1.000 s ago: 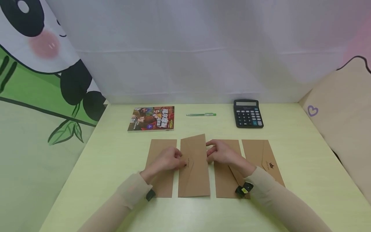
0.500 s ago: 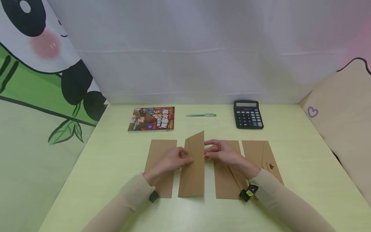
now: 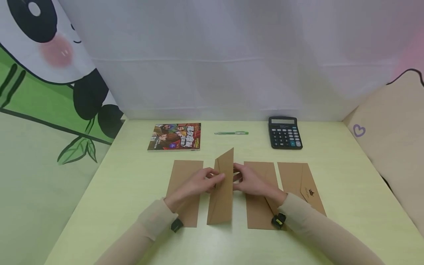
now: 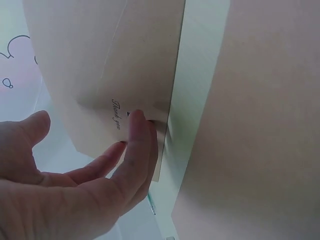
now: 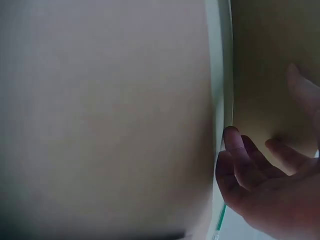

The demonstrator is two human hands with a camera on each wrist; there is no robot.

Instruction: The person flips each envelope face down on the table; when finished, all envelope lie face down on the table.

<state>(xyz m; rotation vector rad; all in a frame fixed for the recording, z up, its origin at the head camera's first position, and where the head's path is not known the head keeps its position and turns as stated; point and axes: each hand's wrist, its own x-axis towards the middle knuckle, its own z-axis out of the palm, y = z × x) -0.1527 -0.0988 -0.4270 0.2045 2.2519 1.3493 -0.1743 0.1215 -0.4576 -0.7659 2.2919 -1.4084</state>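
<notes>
Near side first: the left hand (image 3: 200, 181), loosely bent with thumb free, touches the "Thank you" face of the tilted brown paper envelope (image 3: 222, 201), second from left; the right hand (image 3: 252, 180), fingers gently curved, meets its raised edge and underside. It's steeper than a second ago! Three flat brown paper envelopes (image 3: 293, 176) haven't budged, nor beyond them the colourful glossy-covered book (image 3: 175, 137), slim green pen (image 3: 231, 133) and black rectangular calculator (image 3: 285, 133).

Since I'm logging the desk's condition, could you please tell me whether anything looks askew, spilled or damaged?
Only the second envelope from the left looks askew: it is tilted steeply up, while the other three envelopes lie flat. I see no spill or damage.
</notes>
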